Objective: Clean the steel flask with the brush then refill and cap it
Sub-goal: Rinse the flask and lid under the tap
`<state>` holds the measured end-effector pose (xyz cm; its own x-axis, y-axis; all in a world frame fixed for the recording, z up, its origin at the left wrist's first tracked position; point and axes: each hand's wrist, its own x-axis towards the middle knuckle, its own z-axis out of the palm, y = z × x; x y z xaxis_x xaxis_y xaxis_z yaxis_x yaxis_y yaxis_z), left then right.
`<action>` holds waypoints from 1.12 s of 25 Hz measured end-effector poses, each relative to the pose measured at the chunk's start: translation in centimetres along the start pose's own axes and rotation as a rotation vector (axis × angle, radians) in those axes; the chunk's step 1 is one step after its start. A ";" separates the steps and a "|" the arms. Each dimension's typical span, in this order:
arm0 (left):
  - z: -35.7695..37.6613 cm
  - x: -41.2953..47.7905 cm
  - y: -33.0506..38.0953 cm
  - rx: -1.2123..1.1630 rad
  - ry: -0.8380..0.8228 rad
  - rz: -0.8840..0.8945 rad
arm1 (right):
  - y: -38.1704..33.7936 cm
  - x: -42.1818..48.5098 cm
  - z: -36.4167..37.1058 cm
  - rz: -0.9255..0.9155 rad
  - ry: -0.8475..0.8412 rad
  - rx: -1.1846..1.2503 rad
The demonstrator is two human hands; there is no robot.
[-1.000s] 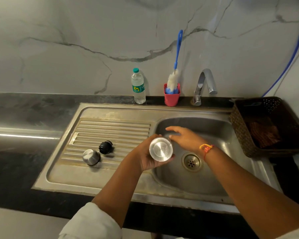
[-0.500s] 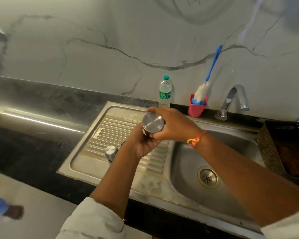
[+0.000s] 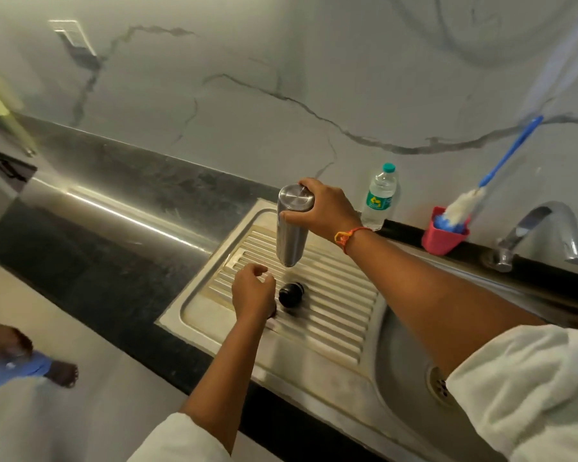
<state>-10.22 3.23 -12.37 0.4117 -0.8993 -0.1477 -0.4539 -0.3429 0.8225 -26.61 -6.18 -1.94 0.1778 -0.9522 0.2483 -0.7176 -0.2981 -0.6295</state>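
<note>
1. Steel flask (image 3: 292, 228): we see a slim cylinder of brushed metal with a flat round base marked by fine circles. It hangs upside down near the centre of the frame, base up and narrow mouth end down, over the ribbed steel draining board (image 3: 334, 315). We cannot tell if the mouth touches the ribs.
2. A small round black cap (image 3: 291, 294) lies on the ribs, just under the flask in the picture. At the right, the brush (image 3: 464, 208), with a fluffy white head and a thin blue handle, leans in a pink cup (image 3: 442, 241). The cup stands between a clear plastic bottle (image 3: 379, 198) and a curved shiny tap (image 3: 544, 235). The wall (image 3: 281, 61) is pale marble with grey veins, and the counter (image 3: 131, 181) is dark polished stone.
3. Half a second ago both hands were on the flask and we saw mostly its round base. Now the left hand has let go and moved lower, and the whole side of the flask shows. The small steel cup that lay on the board is no longer visible.
4. The right hand (image 3: 324, 208), with an orange thread (image 3: 347, 236) at the wrist, grips the flask around its base from the right. The left hand (image 3: 252, 291) is apart from it, below and left of the flask, just beside the black cap. Its fingers are curled, and we cannot tell if they hold something.
</note>
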 end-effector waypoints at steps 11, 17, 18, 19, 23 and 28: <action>0.9 2.5 -1.0 0.296 -0.150 0.154 | -0.2 2.7 3.9 0.068 -0.089 -0.070; 1.0 3.3 -1.0 0.349 -0.181 0.182 | -0.9 3.9 4.1 0.075 -0.161 -0.100; 1.1 3.4 -1.0 0.368 -0.195 0.190 | -1.1 4.0 4.2 0.074 -0.171 -0.110; 1.1 3.5 -1.0 0.395 -0.212 0.198 | -1.2 4.1 4.4 0.074 -0.181 -0.115; 1.5 3.6 -1.2 0.541 -0.282 0.236 | -1.2 4.0 4.9 0.071 -0.198 -0.139; 2.0 3.3 -1.9 0.758 -0.332 0.342 | -0.7 2.4 4.7 0.126 -0.196 -0.056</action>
<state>-9.57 0.37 -15.57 -0.0378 -0.9772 -0.2091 -0.9585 -0.0236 0.2840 -22.50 -8.58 -4.29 0.2080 -0.9779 0.0196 -0.7775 -0.1775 -0.6033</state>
